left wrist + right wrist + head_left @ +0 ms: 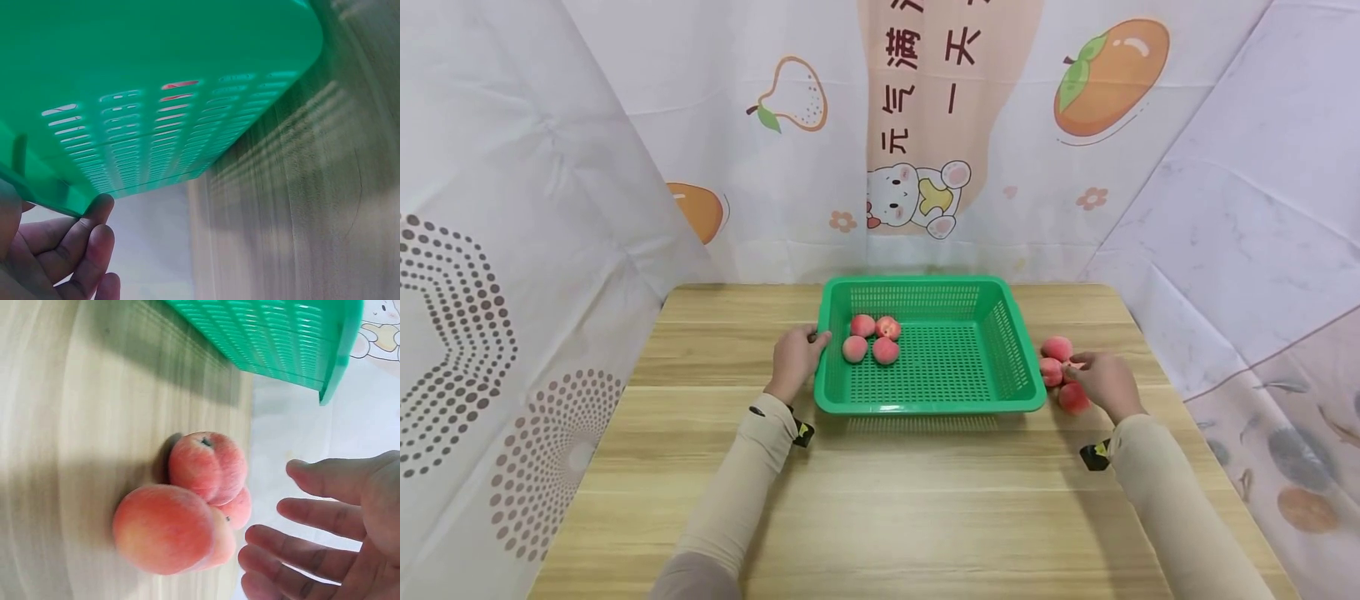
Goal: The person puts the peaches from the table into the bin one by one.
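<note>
A green plastic basket (928,408) with slotted walls stands on the table. Several peaches (886,351) lie together in its left part. My left hand (796,360) holds the basket's left rim; in the left wrist view its fingers (87,240) curl under the rim. To the right of the basket, several more peaches (1074,398) sit in a tight cluster on the table. Over that cluster is my right hand (1111,385). The right wrist view shows its fingers (300,553) spread and fairly straight, apart from the peaches (164,529), with nothing held.
The wooden table (880,517) extends in front of the basket and to both sides. A white printed cloth (760,225) hangs right behind the table's back edge, with more cloth at left and right. Each wrist carries a small black device.
</note>
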A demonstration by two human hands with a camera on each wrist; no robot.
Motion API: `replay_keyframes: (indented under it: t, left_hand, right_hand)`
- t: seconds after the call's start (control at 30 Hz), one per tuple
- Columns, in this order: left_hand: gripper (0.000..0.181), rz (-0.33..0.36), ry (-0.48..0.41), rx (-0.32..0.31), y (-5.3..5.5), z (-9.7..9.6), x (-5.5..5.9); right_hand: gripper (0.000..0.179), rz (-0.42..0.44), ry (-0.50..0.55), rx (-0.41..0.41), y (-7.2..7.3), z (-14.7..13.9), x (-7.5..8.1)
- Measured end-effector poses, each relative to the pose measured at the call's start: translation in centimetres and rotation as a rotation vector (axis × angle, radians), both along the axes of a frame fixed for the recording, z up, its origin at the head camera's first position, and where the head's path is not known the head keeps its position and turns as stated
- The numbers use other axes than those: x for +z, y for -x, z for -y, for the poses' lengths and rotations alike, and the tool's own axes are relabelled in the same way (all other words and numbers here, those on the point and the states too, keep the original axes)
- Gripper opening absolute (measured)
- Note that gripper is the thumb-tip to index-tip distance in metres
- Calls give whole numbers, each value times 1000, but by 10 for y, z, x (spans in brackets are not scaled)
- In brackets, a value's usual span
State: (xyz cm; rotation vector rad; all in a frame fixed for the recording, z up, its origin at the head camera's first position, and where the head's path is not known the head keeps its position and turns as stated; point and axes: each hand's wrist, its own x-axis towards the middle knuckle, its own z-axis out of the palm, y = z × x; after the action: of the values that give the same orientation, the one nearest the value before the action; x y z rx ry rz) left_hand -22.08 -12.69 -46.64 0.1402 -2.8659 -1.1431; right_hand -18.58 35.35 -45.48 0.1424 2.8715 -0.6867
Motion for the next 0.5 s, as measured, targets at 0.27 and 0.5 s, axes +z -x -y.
replay_keyframes:
  t: [0.27,0.5]
  left_hand:
    - [37,2,-6,-1,-1,0,1]
    - [36,-8,-10,-1,-2,0,2]
  right_hand:
    - [48,74,-34,-7,-9,-5,-7]
    - [54,148,-89,-40,-14,-9,-13]
